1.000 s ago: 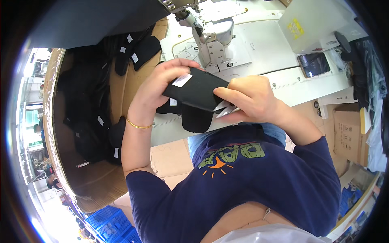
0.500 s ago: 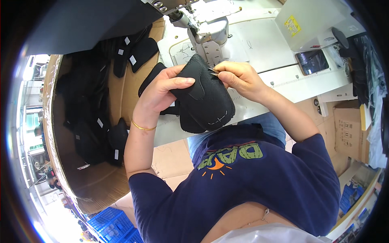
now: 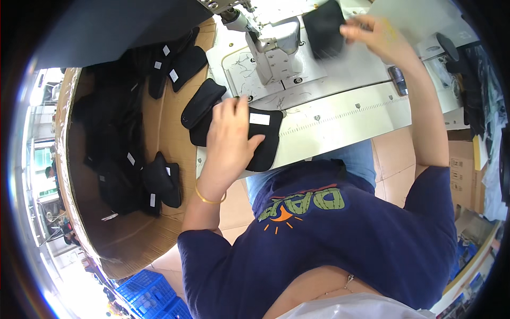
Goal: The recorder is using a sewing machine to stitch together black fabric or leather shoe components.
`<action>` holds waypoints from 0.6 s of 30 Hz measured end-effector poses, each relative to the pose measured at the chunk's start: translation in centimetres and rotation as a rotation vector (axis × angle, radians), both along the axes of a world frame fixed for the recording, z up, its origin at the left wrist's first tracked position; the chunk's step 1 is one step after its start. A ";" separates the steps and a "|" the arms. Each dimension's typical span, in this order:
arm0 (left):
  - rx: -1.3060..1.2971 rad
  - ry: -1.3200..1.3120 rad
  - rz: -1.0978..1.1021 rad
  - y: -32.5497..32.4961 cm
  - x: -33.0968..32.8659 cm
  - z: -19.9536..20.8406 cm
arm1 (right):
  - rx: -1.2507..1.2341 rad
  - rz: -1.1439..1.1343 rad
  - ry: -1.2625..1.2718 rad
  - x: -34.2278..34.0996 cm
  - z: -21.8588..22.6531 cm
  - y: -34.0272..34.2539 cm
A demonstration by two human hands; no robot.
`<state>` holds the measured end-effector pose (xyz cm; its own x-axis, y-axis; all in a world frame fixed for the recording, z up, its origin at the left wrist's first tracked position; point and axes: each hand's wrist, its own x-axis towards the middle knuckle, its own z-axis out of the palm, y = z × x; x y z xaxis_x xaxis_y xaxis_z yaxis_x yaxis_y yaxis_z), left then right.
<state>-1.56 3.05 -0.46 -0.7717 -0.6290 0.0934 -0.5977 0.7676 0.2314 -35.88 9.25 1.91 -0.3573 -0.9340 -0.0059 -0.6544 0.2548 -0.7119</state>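
My left hand [image 3: 229,139] rests on a black fabric piece [image 3: 268,139] with a white label, at the table's left front edge. Its fingers are spread, thumb apart. Just behind it a smaller black padded piece [image 3: 202,102] lies by the box rim. My right hand [image 3: 374,38] is out over the far right of the sewing table, smeared by motion, its fingertips at the edge of another black piece [image 3: 323,31]. Whether they touch it, or still hold anything, I cannot make out. The sewing machine [image 3: 276,48] stands between the hands.
At the left a large cardboard box [image 3: 159,117] holds several black pieces with white labels. A phone [image 3: 397,80] lies partly behind my right forearm. A ruler strip [image 3: 340,110] runs along the table front. Blue crates [image 3: 146,292] stand low at the left.
My hands have parted, and the black stitched piece held between them is gone from there. My right hand has swung far right; my left has come down onto the labelled piece.
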 end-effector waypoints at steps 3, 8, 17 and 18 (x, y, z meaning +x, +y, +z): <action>0.044 0.007 -0.187 -1.6 -0.1 -2.2 | -0.315 -0.047 0.120 1.2 -1.0 -1.4; 0.376 0.075 -0.236 -4.3 0.1 -1.3 | -0.252 0.184 -0.220 6.3 -4.0 -0.4; 0.903 0.855 -0.680 -7.4 -1.3 0.9 | -0.069 0.520 -0.991 13.0 -7.6 1.9; 0.883 0.930 -0.701 -7.6 -1.5 0.6 | 0.018 0.458 -1.117 12.9 -6.7 2.3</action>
